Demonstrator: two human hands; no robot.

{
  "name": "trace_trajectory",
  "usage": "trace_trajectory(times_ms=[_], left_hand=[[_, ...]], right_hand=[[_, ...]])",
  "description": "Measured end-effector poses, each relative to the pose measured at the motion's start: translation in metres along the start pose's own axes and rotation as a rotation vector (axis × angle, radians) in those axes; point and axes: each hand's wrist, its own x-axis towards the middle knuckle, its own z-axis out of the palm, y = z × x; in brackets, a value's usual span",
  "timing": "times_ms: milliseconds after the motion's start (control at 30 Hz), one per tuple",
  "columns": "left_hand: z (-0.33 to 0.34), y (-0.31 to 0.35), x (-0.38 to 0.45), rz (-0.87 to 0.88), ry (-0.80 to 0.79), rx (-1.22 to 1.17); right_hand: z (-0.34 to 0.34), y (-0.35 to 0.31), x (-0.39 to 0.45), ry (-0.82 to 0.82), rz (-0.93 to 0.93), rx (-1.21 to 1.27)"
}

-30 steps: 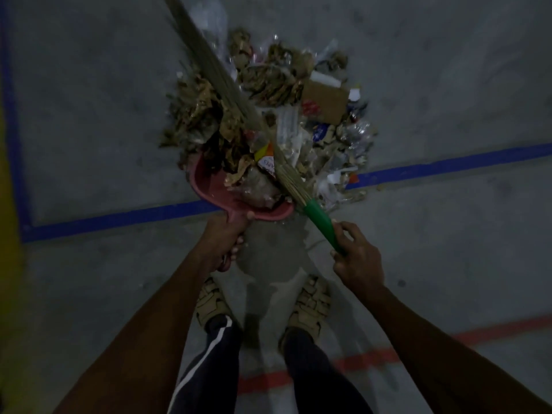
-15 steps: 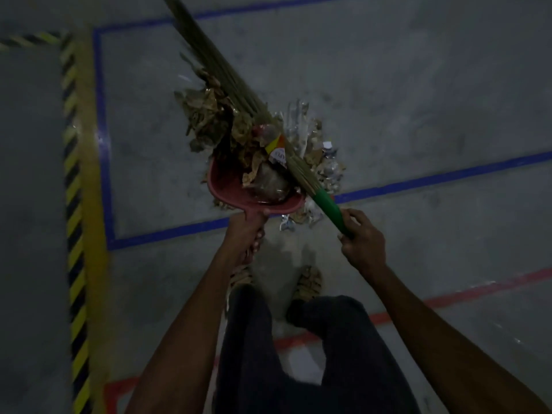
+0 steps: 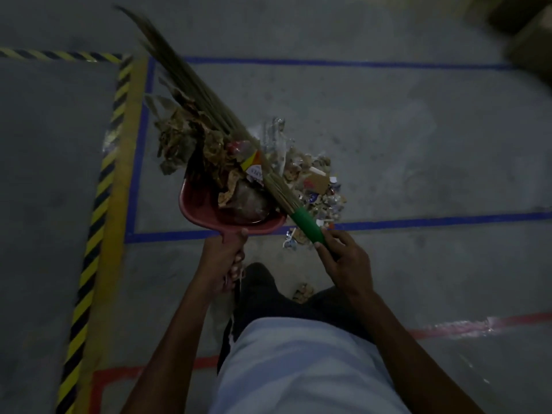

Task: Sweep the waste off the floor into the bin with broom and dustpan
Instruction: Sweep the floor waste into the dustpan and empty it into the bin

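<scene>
My left hand [image 3: 222, 258] grips the handle of a red dustpan [image 3: 203, 210], held up off the floor and heaped with crumpled brown paper and wrappers [image 3: 206, 150]. My right hand [image 3: 343, 261] holds the green handle of a grass broom [image 3: 304, 221]. Its long bristles [image 3: 191, 85] lie slantwise across the load, pressing it down. A smaller pile of waste [image 3: 313, 180] lies on the grey floor below and to the right of the pan. No bin is in view.
Blue tape lines [image 3: 418, 222] mark a rectangle on the concrete floor. A yellow and black hazard stripe [image 3: 101, 189] runs down the left. Red tape [image 3: 466, 327] crosses near my legs. A few scraps [image 3: 303, 292] lie by my feet. Blurred boxes [image 3: 525, 31] sit at the top right.
The loaded dustpan and broom have risen off the floor together, and my view has pulled up and back. The remaining pile now looks smaller and lies to the right of the pan.
</scene>
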Motion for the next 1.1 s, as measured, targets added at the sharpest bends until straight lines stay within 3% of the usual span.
trace_trajectory(times_ms=[267,533,833,1100], left_hand=[[-0.004,0.016,-0.044,0.042,0.09,-0.086],[0.071,0.011,-0.072,0.17,0.22,-0.211],[0.162,-0.047,-0.163,0.182,0.493,-0.421],[0.191,-0.112,-0.257,0.166,0.792,-0.582]], right_hand=[[-0.047,-0.008,0.053,-0.134,-0.205,0.02],[-0.102,0.033,0.089,-0.127,-0.412,0.064],[-0.155,0.077,0.072,-0.31,-0.648,0.173],[-0.154,0.052,0.023,-0.526,-0.909,0.266]])
